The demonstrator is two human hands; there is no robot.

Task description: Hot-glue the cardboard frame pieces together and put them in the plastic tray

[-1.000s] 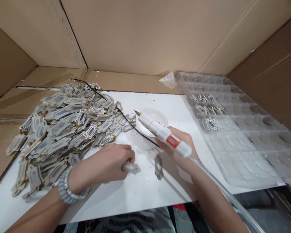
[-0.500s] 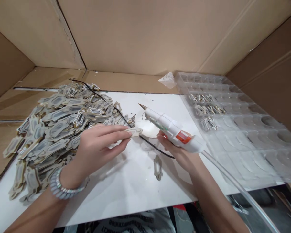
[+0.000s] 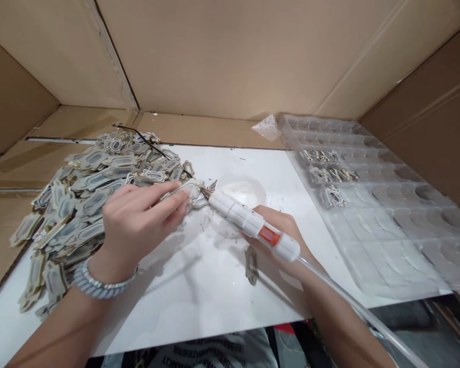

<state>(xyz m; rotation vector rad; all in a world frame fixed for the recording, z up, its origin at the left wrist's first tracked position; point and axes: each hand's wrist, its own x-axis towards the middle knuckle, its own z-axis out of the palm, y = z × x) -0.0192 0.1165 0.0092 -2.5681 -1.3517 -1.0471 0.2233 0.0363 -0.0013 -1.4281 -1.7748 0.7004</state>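
Observation:
My left hand [image 3: 141, 220] pinches a small beige ornamental frame plate [image 3: 191, 190] at the right edge of a heap of similar plates [image 3: 92, 204]. In my right hand [image 3: 281, 225] is a white hot glue gun [image 3: 241, 217] with an orange-red patch on its side. Its metal nozzle points left and meets the right end of the held plate; whether it actually touches, I cannot tell. A long clear glue stick [image 3: 352, 301] sticks out of the gun's rear. One loose frame plate [image 3: 251, 266] lies on the white board below the gun.
A clear plastic compartment tray [image 3: 371, 245] stands at the right, with small metallic ornamental pieces [image 3: 331, 174] in a few compartments. A black cord [image 3: 149, 144] crosses the heap. Cardboard walls [image 3: 245, 61] enclose the back and sides; a plastic scrap [image 3: 267, 128] lies behind.
My left hand has shifted left with the plate. The glue gun has swung left and down, so its nozzle is now at the plate's end. The cord's stretch across the board no longer shows.

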